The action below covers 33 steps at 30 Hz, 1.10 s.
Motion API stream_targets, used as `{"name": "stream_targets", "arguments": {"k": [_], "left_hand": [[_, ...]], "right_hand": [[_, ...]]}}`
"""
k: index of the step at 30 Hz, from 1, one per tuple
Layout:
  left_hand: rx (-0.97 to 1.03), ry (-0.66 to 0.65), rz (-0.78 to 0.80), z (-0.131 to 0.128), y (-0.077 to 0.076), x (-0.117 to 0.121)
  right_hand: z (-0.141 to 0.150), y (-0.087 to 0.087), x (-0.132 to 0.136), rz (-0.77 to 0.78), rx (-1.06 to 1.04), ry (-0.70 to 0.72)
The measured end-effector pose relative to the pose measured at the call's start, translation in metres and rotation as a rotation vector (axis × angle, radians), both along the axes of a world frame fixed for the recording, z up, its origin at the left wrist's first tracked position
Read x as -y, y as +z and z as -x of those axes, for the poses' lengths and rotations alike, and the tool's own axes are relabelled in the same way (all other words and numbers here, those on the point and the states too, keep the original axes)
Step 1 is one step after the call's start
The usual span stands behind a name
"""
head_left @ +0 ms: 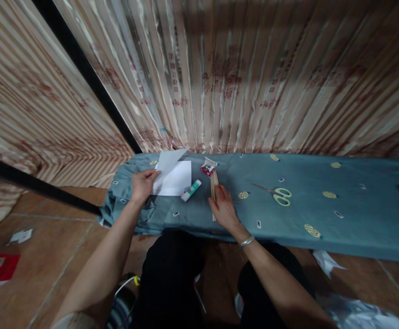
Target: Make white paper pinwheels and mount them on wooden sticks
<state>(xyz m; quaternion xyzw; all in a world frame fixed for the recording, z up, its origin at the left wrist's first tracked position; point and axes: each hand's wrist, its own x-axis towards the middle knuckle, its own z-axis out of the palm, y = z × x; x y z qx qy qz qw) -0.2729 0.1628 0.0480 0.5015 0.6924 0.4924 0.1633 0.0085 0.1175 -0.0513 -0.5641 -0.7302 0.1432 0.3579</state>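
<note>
LH (144,185) pinching paper (172,176); RH (224,208) on sticks (214,180) (tube (191,190) btwn).

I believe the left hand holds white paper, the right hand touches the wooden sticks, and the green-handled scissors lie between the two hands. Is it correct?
Not quite: the green-handled scissors lie to the right of the right hand, not between the hands, as the head view shows. The left hand does hold white paper, and the right hand touches the wooden sticks.

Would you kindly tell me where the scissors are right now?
In the head view, the scissors lie on the blue-green cloth, to the right of the right hand and the wooden sticks.
</note>
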Motion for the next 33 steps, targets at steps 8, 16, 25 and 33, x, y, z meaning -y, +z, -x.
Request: {"name": "stream_targets", "arguments": {"k": [8,16,25,33], "left_hand": [[0.008,-0.204,-0.173,-0.071,0.016,0.035],[-0.445,-0.703,-0.241,-0.194,-0.011,0.038],[-0.722,-0.975,-0.073,-0.235,-0.054,0.042],[-0.747,-1.043,-0.072,-0.226,-0.055,0.043]], "right_hand": [[-0.043,0.01,0.0,0.007,-0.061,-0.066],[-0.124,0.032,0.001,0.047,0.253,-0.384],[-0.171,0.027,-0.012,0.086,0.316,-0.41],[-0.2,0.027,-0.023,0.041,0.308,-0.529]]}}
